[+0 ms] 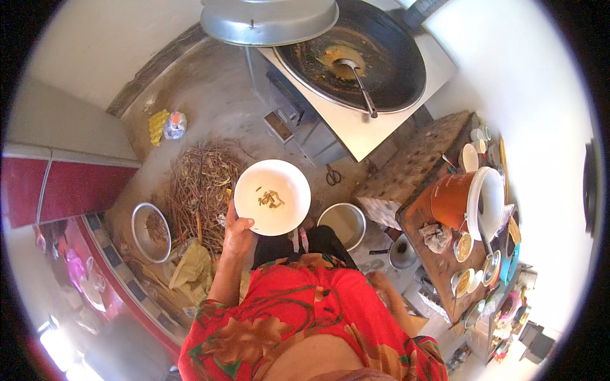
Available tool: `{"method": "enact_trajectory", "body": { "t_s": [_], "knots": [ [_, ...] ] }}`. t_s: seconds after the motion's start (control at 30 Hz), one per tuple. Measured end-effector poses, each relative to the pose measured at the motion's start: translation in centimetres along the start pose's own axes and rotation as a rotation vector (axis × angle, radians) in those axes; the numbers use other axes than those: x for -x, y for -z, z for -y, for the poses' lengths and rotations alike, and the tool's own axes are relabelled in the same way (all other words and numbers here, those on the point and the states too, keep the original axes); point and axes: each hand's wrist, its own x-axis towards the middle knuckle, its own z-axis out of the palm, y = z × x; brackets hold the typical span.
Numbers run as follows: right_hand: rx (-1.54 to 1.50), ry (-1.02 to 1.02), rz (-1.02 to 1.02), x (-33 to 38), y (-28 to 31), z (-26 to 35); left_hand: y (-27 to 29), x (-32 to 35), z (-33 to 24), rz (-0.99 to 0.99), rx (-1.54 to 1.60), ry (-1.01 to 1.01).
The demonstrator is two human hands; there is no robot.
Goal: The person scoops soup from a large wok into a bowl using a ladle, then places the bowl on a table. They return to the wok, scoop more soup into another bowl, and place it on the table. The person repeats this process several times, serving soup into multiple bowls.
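Note:
My left hand [237, 228] grips the rim of a white bowl [279, 175], its thumb over the edge. Inside the bowl lie several small greenish-brown strips [271, 200]; I cannot make out what they are. My right hand [379, 283] hangs low beside my body, and its fingers are hard to see. Ahead, a large dark wok [400, 70] is set into a white-topped stove [362, 136]. A ladle [359, 86] rests in the wok, over some yellowish liquid. A big silver lid [270, 25] covers part of the wok's left side.
A heap of twigs [203, 184] lies on the floor at left, near a metal basin [152, 232]. Another metal basin [343, 227] and a small pot [402, 253] stand near my legs. At right, a wooden table [422, 238] carries a brown bucket [450, 200] and several bowls.

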Motion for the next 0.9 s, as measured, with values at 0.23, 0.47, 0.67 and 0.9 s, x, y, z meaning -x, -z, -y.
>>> {"method": "enact_trajectory", "body": {
  "t_s": [0.23, 0.47, 0.67, 0.9],
  "knots": [
    [-0.240, 0.298, -0.773, -8.5, 25.3, 25.8, -3.5, -5.3, -0.5, 0.049, 0.002, -0.010],
    [0.115, 0.282, -0.905, -22.1, 40.7, 28.0, -15.9, -8.0, 0.0, 0.049, -0.060, 0.037],
    [0.352, 0.035, -0.606, -26.2, 41.7, 23.8, -19.5, -11.0, 2.7, 0.037, -0.115, 0.104],
    [0.389, -0.099, -0.690, -30.6, 43.9, 23.1, -18.3, -18.6, 2.2, 0.105, -0.102, 0.181]
  ]
}}
